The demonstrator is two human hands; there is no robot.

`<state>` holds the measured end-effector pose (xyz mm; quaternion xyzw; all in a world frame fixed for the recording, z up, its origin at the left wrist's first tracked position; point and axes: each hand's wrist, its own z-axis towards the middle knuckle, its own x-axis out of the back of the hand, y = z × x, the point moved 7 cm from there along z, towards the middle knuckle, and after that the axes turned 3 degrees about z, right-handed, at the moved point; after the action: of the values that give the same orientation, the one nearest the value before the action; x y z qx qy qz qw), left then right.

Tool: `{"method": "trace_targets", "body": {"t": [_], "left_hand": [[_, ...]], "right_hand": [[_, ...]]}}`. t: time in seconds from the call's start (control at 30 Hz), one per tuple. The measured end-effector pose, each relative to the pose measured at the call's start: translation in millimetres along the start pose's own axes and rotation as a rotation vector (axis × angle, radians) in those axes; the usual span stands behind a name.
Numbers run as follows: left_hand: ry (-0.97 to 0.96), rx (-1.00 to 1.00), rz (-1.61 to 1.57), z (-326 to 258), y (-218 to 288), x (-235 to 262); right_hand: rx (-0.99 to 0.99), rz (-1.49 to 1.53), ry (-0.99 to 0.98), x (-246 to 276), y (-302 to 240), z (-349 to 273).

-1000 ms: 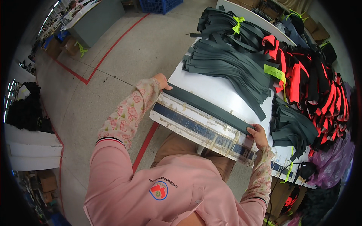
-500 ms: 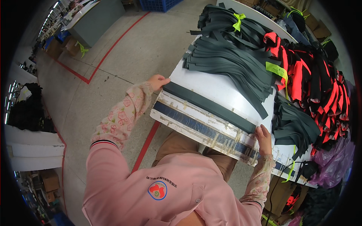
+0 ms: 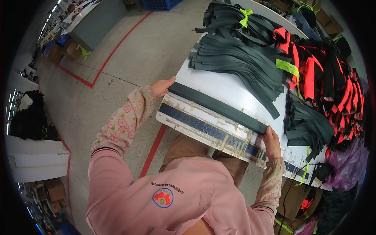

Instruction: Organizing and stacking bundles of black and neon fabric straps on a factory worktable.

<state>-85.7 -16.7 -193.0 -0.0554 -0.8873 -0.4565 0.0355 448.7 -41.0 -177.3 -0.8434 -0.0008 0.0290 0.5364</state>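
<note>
Dark-green strip point(image 3: 219, 107): our left hand point(image 3: 162, 87) and right hand point(image 3: 271, 141) press flat, fingers together, against its two ends. Both hands have shifted slightly since earlier.

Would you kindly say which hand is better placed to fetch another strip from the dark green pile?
Probably the left hand: it rests at the strip's end nearer the dark green pile, while the right hand sits farther away.

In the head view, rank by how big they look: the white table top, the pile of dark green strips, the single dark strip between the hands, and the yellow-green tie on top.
1. white table top
2. pile of dark green strips
3. single dark strip
4. yellow-green tie
</note>
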Motion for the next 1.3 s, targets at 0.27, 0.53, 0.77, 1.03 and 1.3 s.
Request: {"method": "trace_targets", "body": {"t": [0.27, 0.53, 0.77, 1.03, 1.3], "left_hand": [[-0.080, -0.026, -0.054, -14, 16, -2], [-0.121, -0.049, -0.018, 4, 1, 15], [-0.074, -0.053, -0.016, -10, 9, 8], [0.086, -0.016, -0.064, -10, 1, 11], [0.556, -0.999, 0.686, -54, 52, -44]], "right_hand": [[0.005, -0.029, -0.095, -12, -10, -1], [-0.090, 0.040, -0.117, -8, -7, 0], [-0.072, 0.096, -0.170, -6, -2, -1], [-0.073, 0.104, -0.139, -4, -8, -2], [-0.049, 0.164, -0.096, 4, -8, -8]]}}
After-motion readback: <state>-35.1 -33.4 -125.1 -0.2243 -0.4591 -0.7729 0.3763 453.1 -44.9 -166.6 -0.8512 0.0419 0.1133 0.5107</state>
